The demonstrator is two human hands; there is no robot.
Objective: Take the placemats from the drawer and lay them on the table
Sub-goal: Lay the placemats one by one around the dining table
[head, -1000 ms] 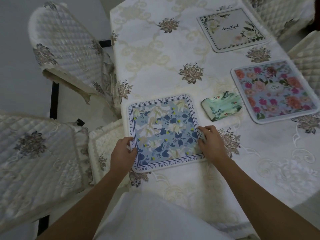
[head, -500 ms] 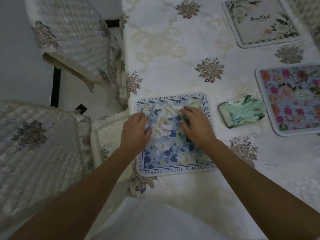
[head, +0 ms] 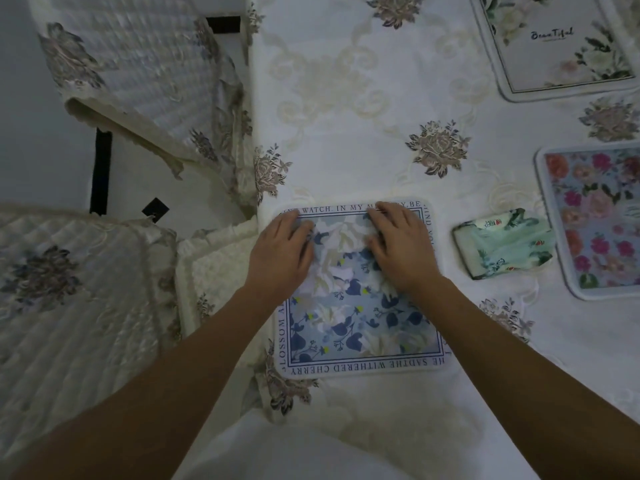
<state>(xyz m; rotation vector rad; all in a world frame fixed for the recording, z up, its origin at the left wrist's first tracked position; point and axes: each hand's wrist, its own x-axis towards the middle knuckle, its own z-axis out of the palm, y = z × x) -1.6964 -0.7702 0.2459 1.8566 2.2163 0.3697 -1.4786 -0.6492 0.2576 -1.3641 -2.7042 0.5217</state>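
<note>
Nearest the camera, two bare forearms are reaching forward over the desk (head: 346,116), which is lying under a pale embroidered cloth. Between them the blue placemat (head: 360,323) is lying flat, its lettered border running roughly parallel to the desk's left edge and sitting just beside that edge. It is looking nearly square, so no long axis is showing. Both hands are resting on its far half. The left grip (head: 282,252) is lying flat with straight fingers near the far left corner, and the right grip (head: 401,247) is pressing down with its fingertips reaching the far border. Neither is curling round anything. The mat is lying directly beneath both grips rather than off to a side, and each is equally near it. I am judging this to be a smoothing press, so the coming move is probably calling for a plain lift away. Just right of the mat a green tissue packet (head: 502,244) is lying apart from it. Beyond it, the pink floral placemat (head: 595,223) is lying flat, and farther still the cream placemat (head: 554,46). The drawer is not showing.
</note>
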